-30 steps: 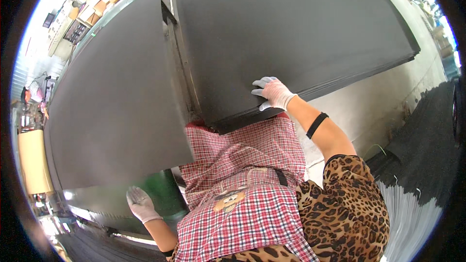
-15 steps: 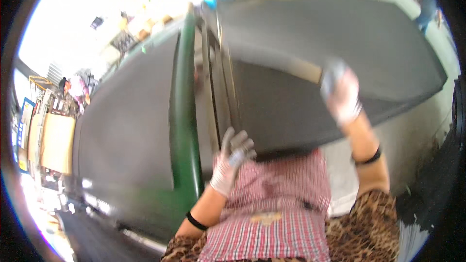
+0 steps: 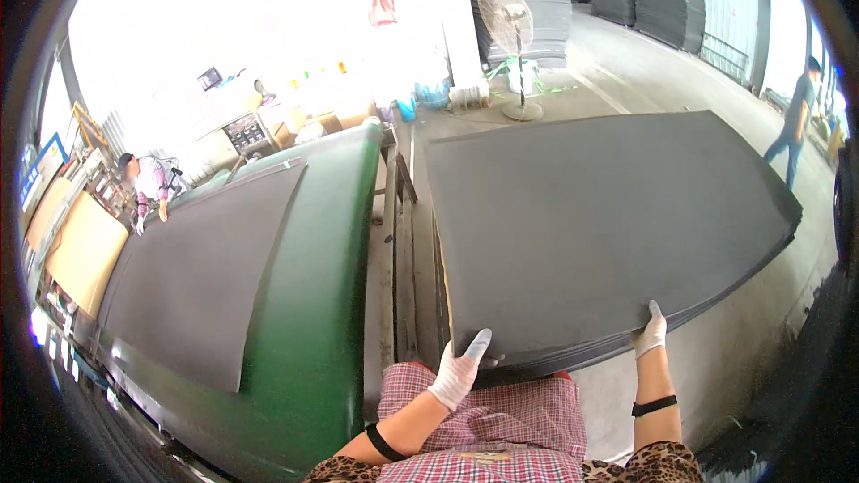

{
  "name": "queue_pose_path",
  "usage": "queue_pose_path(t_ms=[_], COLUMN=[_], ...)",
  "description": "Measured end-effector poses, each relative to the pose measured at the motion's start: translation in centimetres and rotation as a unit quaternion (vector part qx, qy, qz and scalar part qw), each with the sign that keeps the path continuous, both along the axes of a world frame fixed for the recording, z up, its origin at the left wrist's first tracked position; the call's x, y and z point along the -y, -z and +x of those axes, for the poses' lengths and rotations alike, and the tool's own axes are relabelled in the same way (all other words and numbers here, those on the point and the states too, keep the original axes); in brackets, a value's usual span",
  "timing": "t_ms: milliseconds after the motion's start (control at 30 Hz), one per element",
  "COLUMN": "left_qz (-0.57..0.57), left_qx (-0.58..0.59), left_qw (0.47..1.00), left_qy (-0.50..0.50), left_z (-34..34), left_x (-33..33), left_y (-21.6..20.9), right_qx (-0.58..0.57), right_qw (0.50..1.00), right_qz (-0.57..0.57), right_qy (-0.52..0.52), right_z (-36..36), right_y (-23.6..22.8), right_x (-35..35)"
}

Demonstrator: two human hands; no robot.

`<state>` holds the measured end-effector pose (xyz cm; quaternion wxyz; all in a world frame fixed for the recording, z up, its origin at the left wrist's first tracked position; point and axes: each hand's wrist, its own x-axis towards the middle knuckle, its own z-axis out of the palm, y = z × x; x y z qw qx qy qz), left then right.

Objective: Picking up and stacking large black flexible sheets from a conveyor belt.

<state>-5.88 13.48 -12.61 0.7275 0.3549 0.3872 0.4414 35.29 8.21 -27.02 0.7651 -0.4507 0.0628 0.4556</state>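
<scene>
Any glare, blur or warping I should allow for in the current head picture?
Head view, upper left: background blown out to near white around the red bag; head view overall: fisheye bending bows the edges of the black sheet stack and green surface, with dark corners; head view, lower part: left hand and right hand look reasonably sharp, without obvious motion smear.

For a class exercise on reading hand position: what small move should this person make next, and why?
Probably a light, two-handed nudge to even up the near edge of the dark sheet stack. The left hand is at its near left corner, the right hand farther along that edge, where the layers look slightly uneven.
</scene>
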Motion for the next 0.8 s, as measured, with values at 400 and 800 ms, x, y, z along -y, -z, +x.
queue_pose_path(t_ms=[400,800], left_qz=[-0.012,-0.202], left_qx=[0.059,0.130], left_qw=[0.926,0.848], left_qy=[-0.372,-0.473], left_z=[-26.7,-40.6], left_x=[5.9,14.8], left_y=[-4.3,7.1], right_qx=[0.122,0.135], right_qw=[0.985,0.977], right_qz=[0.100,0.005], right_qy=[-0.074,-0.165], right_z=[-11.3,-17.3], right_y=[-5.6,-7.4], right_x=[6.9,5.7])
